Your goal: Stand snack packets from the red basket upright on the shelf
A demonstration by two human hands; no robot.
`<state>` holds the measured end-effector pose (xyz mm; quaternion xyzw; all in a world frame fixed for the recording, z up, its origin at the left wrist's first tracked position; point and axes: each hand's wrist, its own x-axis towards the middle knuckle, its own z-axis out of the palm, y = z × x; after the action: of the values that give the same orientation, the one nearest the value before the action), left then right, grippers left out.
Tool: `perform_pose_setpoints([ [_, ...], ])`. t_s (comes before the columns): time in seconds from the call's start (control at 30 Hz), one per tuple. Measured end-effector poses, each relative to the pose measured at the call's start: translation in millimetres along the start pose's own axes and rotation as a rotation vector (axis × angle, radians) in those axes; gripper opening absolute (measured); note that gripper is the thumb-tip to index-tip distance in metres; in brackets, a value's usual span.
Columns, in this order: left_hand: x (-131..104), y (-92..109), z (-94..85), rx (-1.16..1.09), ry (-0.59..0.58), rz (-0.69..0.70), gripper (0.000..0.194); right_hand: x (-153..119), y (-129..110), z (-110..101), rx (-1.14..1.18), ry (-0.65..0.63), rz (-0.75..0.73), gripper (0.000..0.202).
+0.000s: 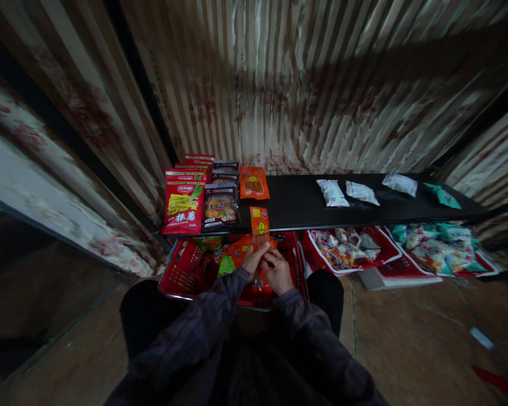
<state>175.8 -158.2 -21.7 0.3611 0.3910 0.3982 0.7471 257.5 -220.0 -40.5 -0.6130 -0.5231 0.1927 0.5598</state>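
Both my hands meet over a red plastic basket (178,270) at the shelf's front edge. Between them stands an orange snack packet (260,221), held by its lower part with its top towards the shelf. My left hand (254,260) is closed on the packet's left side. My right hand (277,272) is closed on its lower right side, the fingertips meeting those of the left. Under the hands, the basket holds more orange packets and a green one (226,265). Another orange packet (254,182) lies on the black shelf (294,197) behind.
Red packets (183,206) and dark brown packets (220,206) stand in rows at the shelf's left. Several small white packets (332,193) and a teal one (442,195) lie to the right. Below are two filled red baskets (395,251). A corrugated wall (279,101) rises behind.
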Motion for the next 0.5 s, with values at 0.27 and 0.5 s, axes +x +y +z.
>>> perform_pose_setpoints([
  [0.27,16.6,-7.6,-15.3,-0.067,0.156,-0.068,0.021,-4.1,5.4,12.9,-0.089,-0.071,-0.010,0.023],
  [0.5,17.5,-3.2,-22.0,-0.173,0.197,-0.105,0.013,0.3,21.2,0.5,-0.027,0.020,0.059,0.028],
])
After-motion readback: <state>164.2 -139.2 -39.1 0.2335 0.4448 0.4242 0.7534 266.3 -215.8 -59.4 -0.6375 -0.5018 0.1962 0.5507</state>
